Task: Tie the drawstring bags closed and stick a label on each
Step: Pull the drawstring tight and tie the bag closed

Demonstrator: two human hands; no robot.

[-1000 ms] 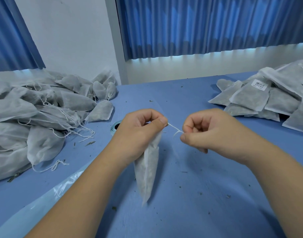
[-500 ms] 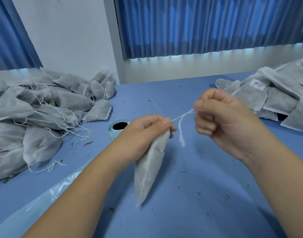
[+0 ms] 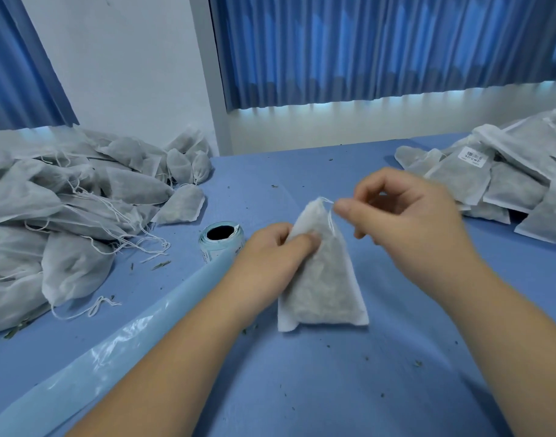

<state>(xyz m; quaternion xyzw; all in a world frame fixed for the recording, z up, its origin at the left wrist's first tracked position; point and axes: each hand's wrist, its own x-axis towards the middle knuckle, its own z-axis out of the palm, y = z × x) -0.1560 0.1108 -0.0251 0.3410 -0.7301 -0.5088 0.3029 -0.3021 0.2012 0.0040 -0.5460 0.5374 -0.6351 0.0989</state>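
head view: blue surface (image 3: 302, 389) below blue curtains (image 3: 365, 52) and a white wall. heaped at the left, untied bags (image 3: 65, 216) with loose strings trailing; heaped at the right, well apart, labelled bags (image 3: 507, 184). near the left heap, just beside the left wrist, a label roll (image 3: 221, 239). at the centre, the bag (image 3: 324, 279) being worked on: bottom edge resting on the surface, long axis upright and leaning slightly away, neck at the top. left hand (image 3: 270, 257) nearer the bag's body, grip clenched round its left edge below the neck, thumb across the front. right hand (image 3: 406, 222) raised to the right of the neck, fingers curled, thumb and forefinger apparently pinching the drawstring (image 3: 332, 217) close at the neck, though blurred. loose end hanging down the bag's right side. likely next: a pull rightward along the string, away from the left grip, to cinch or knot.
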